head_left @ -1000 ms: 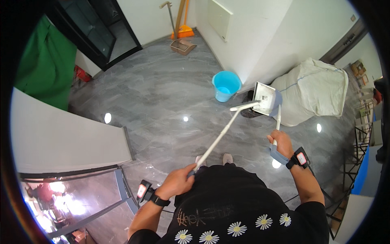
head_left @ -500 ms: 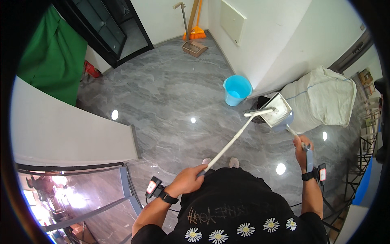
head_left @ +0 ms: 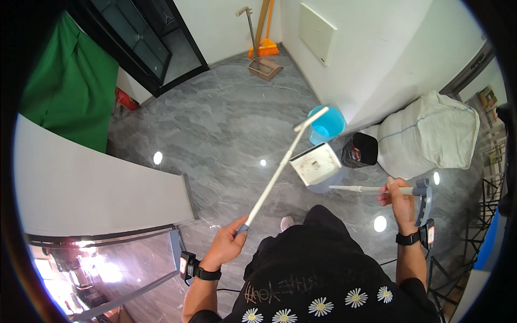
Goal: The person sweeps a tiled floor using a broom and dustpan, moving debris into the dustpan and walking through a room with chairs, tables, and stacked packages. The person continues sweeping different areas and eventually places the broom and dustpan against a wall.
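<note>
My left hand (head_left: 223, 242) is closed round the grey-tipped end of a white-handled broom (head_left: 274, 175). The broom reaches up and right, its narrow head raised in front of the blue bucket (head_left: 329, 129). My right hand (head_left: 398, 199) grips the handle of a long-handled dustpan (head_left: 315, 164), which points left. Dark specks of dirt show in the white pan. Broom head and pan are apart. Beside the pan, on its right, stands a black bin (head_left: 360, 151).
A large white woven sack (head_left: 425, 134) leans by the right wall. Another dustpan (head_left: 264, 70) and an orange broom (head_left: 264, 49) stand in the far corner. A pale partition (head_left: 97, 183) borders the left, with a green cloth (head_left: 70, 81) beyond.
The broom has swung up and left, off the pan. The dustpan has moved left, away from over the black bin, and its handle now lies nearly sideways. My body has shifted slightly.
</note>
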`<action>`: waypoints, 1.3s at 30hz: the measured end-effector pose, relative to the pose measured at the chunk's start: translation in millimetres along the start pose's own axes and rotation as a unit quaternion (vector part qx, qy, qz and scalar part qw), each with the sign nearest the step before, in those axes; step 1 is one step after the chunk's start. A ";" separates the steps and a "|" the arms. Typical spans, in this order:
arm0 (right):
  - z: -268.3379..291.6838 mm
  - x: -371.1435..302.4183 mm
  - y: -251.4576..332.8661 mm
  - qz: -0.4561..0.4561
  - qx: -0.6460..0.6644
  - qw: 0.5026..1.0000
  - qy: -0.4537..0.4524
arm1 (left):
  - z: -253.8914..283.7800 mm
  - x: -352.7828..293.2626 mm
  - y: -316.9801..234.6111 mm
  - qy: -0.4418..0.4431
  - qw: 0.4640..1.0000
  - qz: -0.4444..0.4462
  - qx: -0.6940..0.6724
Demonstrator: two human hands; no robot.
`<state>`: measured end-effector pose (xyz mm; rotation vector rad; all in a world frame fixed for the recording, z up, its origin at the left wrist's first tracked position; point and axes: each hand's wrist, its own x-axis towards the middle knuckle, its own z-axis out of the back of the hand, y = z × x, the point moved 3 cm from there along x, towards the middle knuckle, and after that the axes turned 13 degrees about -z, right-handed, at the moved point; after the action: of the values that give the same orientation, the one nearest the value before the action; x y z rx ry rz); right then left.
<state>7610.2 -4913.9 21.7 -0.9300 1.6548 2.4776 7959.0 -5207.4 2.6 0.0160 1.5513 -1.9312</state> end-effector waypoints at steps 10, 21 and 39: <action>-124.7 129.5 19.1 -0.056 0.050 0.987 0.143 | 40.7 158.6 2.3 -0.114 0.987 0.111 -0.014; -216.3 318.3 81.1 -0.112 0.045 0.978 0.168 | 95.6 361.2 -29.5 -0.140 0.977 0.144 0.064; -374.4 585.9 120.2 -0.059 0.032 0.998 0.011 | 232.8 712.2 -19.6 0.024 0.947 0.070 0.313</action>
<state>7261.5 -5459.5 -258.8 -1.0195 1.6243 2.3324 7476.7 -5747.0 -192.2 0.4338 0.8750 -2.2335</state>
